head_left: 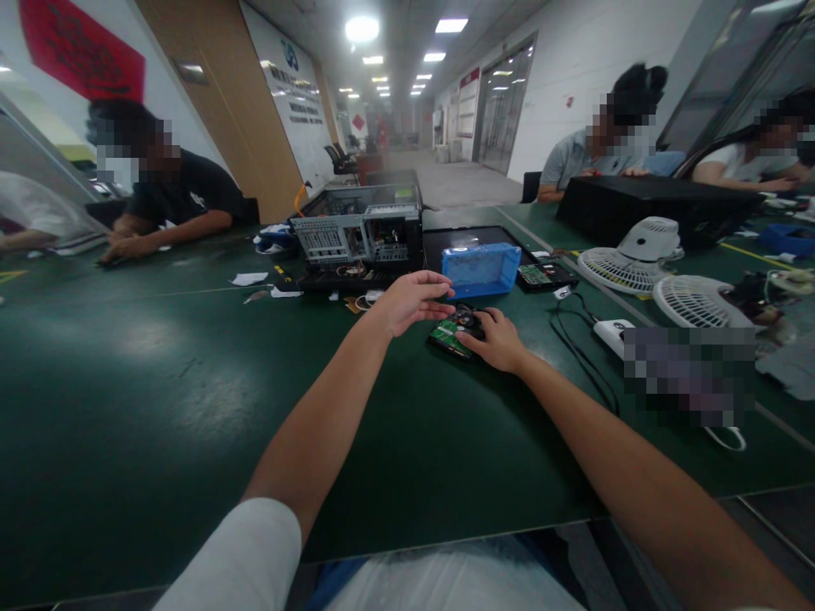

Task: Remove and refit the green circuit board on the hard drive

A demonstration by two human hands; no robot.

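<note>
Some of hard drive (pixel 447 336) hidden beneath right fingers (pixel 495 319), cannot tell if pinching; left fingers (pixel 428 279) loosely spread.

The table (pixel 159 365) looks smooth and glossy — the blue bin (pixel 480 271) shiny plastic, the computer case (pixel 347 242) perforated metal.

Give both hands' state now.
Left hand: open, nothing visibly held.
Right hand: on the rectangular black-and-green hard drive; whether grip is closed, unclear.

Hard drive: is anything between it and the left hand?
Nothing visible stands between the left hand and the hard drive. The right hand covers its right side; the blue bin stands beyond.
</note>
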